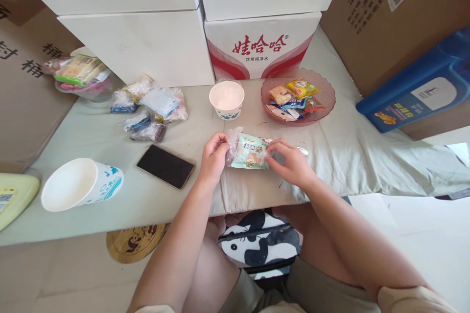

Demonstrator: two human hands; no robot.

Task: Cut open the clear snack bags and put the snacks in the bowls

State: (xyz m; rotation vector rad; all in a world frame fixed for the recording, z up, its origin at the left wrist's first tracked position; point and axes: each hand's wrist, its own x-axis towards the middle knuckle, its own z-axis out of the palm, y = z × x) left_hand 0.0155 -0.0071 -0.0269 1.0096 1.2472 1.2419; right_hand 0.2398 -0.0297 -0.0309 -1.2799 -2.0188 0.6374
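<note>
A mint-green snack packet [250, 151] with printed lettering lies level over the cloth, near the front edge of the table. Clear crinkled plastic film [232, 144] sticks out at its left end. Thumb and fingers of my left hand [214, 154] pinch this film. At the packet's other end, my right hand [288, 160] has its fingers closed on the film and edge. Something shiny shows partly behind my right hand; I cannot make out what it is. Just beyond the packet stands a small paper bowl [226, 100], with a pink ribbed plastic bowl [328, 100] of wrapped snacks to its right.
Left of my hands lie a black phone [165, 165] and several film-wrapped packets [161, 102]. A large paper tub [106, 183] rests tipped on its side. White boxes [260, 49] line the back; a blue bottle [422, 83] leans at the right by a brown carton [411, 44].
</note>
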